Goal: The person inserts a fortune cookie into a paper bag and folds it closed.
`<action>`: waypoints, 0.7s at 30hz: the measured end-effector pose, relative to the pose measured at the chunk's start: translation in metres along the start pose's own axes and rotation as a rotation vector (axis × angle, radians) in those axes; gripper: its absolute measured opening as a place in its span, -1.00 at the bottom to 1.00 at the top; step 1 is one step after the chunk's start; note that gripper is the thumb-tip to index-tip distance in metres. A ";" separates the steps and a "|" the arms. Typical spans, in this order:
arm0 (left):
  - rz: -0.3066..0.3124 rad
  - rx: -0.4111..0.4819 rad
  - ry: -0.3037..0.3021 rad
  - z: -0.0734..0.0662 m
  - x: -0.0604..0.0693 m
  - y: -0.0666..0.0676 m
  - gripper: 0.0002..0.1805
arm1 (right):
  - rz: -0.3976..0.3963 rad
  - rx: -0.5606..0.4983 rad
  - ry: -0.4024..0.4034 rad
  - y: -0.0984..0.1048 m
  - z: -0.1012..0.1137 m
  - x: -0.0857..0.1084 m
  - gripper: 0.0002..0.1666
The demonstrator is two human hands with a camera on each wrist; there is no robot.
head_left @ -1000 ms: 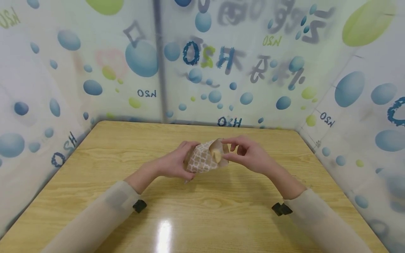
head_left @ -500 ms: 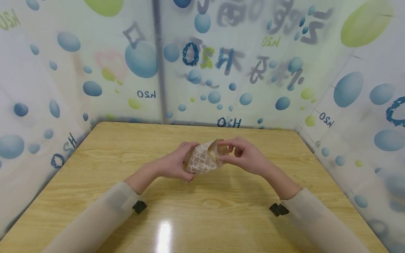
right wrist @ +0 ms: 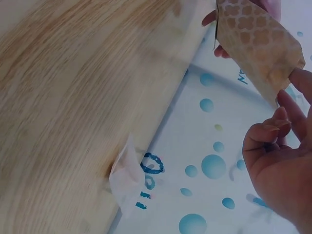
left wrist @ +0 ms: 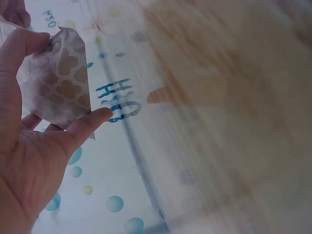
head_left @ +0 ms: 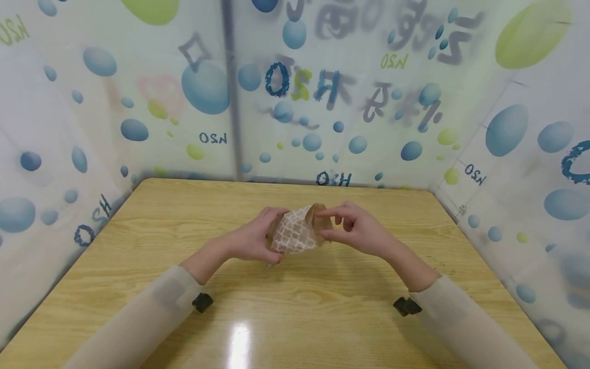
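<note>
A brown paper bag with a white lattice pattern is held above the table, its mouth turned right. My left hand grips its left end, fingers behind and thumb along the lower edge; the left wrist view shows this hand round the patterned bag. At the bag's mouth, my right hand pinches the paper edge between thumb and index finger, the other fingers curled. In the right wrist view the right hand touches the bag at its lower end. The bag's inside is hidden.
The wooden table reaches back to pale curtain walls with blue and green spots, which also stand at both sides. In the right wrist view a pale, blurred shape shows at the table's edge; I cannot tell what it is.
My right hand has moved slightly left onto the bag's mouth, and the paper edge has folded over. The pale piece seen inside the opening earlier is now out of sight. My left hand holds its place.
</note>
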State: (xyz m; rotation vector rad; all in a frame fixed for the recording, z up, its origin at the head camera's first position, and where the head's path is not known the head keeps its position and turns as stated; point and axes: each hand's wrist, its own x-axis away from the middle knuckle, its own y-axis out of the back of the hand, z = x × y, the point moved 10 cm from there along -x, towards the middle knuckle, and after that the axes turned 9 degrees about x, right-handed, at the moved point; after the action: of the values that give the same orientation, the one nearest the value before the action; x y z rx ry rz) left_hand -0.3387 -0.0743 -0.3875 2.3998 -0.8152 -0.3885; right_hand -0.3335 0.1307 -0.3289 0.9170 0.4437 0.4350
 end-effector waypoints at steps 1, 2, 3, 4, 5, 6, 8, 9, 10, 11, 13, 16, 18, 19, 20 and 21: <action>-0.003 -0.002 -0.004 0.000 0.000 0.001 0.20 | 0.003 -0.004 -0.006 0.000 -0.003 0.001 -0.47; -0.005 0.000 -0.007 0.000 0.001 0.001 0.20 | 0.006 -0.006 -0.010 0.000 -0.005 0.002 -0.47; -0.007 -0.003 -0.011 0.000 0.001 0.002 0.20 | 0.007 -0.006 -0.017 0.001 -0.008 0.003 -0.48; -0.008 -0.001 -0.014 -0.001 0.002 0.003 0.20 | 0.006 -0.008 -0.021 0.002 -0.011 0.004 -0.48; -0.008 -0.002 -0.018 -0.001 0.002 0.003 0.20 | 0.003 -0.010 -0.021 0.003 -0.013 0.005 -0.49; -0.009 -0.003 -0.021 -0.001 0.003 0.004 0.20 | 0.000 -0.011 -0.022 0.004 -0.015 0.007 -0.50; -0.009 -0.002 -0.021 -0.001 0.003 0.004 0.21 | -0.009 -0.017 -0.022 0.008 -0.019 0.010 -0.52; -0.011 -0.004 -0.020 0.000 0.003 0.005 0.21 | -0.015 -0.020 -0.024 0.011 -0.023 0.011 -0.53; -0.013 -0.005 -0.017 0.001 0.004 0.005 0.22 | -0.021 -0.027 -0.024 0.013 -0.026 0.012 -0.54; -0.014 -0.009 -0.016 0.002 0.004 0.005 0.23 | -0.027 -0.035 -0.029 0.016 -0.030 0.014 -0.53; -0.018 -0.012 -0.014 0.002 0.004 0.006 0.23 | -0.037 -0.045 -0.054 0.020 -0.042 0.016 -0.53; -0.024 -0.016 -0.015 0.001 0.005 0.008 0.23 | -0.045 -0.057 -0.113 0.026 -0.064 0.018 -0.52; -0.026 -0.018 -0.018 0.001 0.005 0.008 0.22 | -0.044 -0.050 -0.162 0.028 -0.081 0.019 -0.52; -0.027 -0.017 -0.019 0.000 0.006 0.009 0.22 | -0.042 -0.050 -0.186 0.029 -0.090 0.020 -0.52; -0.026 -0.018 -0.020 0.000 0.006 0.009 0.22 | -0.037 -0.047 -0.208 0.030 -0.098 0.020 -0.51; -0.025 -0.017 -0.018 0.001 0.006 0.009 0.22 | -0.031 -0.043 -0.225 0.030 -0.106 0.021 -0.51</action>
State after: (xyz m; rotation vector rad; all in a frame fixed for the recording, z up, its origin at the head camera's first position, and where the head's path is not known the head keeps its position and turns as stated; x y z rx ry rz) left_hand -0.3386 -0.0838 -0.3832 2.3958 -0.7869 -0.4256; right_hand -0.3783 0.2266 -0.3641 0.9042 0.2418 0.3076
